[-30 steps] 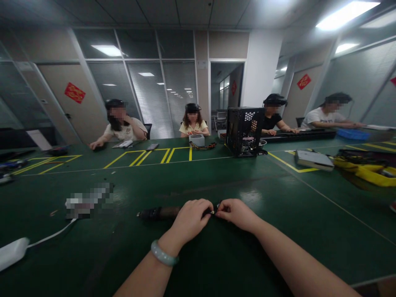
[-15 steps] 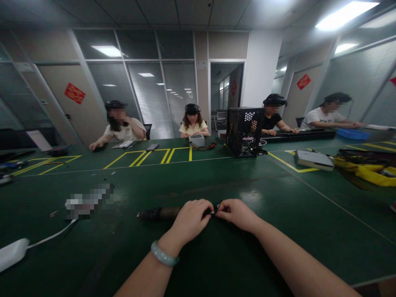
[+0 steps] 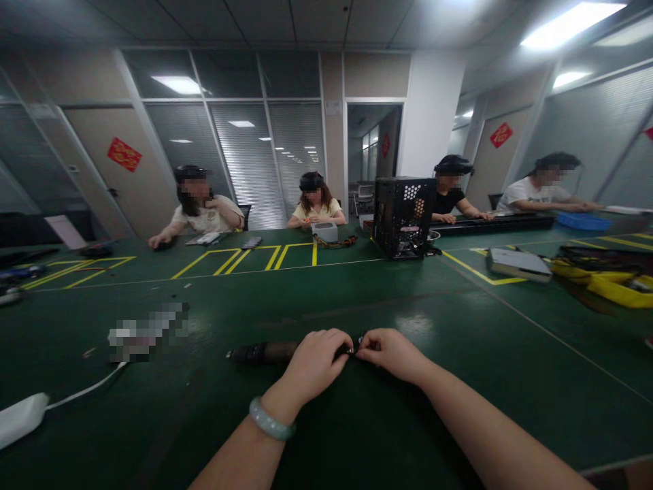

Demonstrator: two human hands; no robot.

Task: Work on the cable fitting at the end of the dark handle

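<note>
Head camera: one dark tool [image 3: 278,352] lies on one green table [image 3: 459,354], low in the middle of the frame. One left hand [image 3: 317,357] is wrapped over its right end. One right hand [image 3: 394,352] pinches close beside; I cannot tell on what. Higher up are one black computer case [image 3: 403,221] and four people [image 3: 207,218].

Hands at near side counted: two, left hand [image 3: 315,362] and right hand [image 3: 395,354]. One dark cylindrical tool [image 3: 279,351], one bracelet [image 3: 271,419] noted. Four co-workers [image 3: 210,214] tallied; four dark headpieces [image 3: 453,165] worn. One black computer case [image 3: 395,218], one grey box [image 3: 326,233], one flat silver box [image 3: 519,265], one blue tray [image 3: 583,222] recorded. Red signs [image 3: 124,154]: four counted, one cut off. One white cable [image 3: 84,388] logged. Yellow bins [image 3: 620,290]: number not resolved.
</note>
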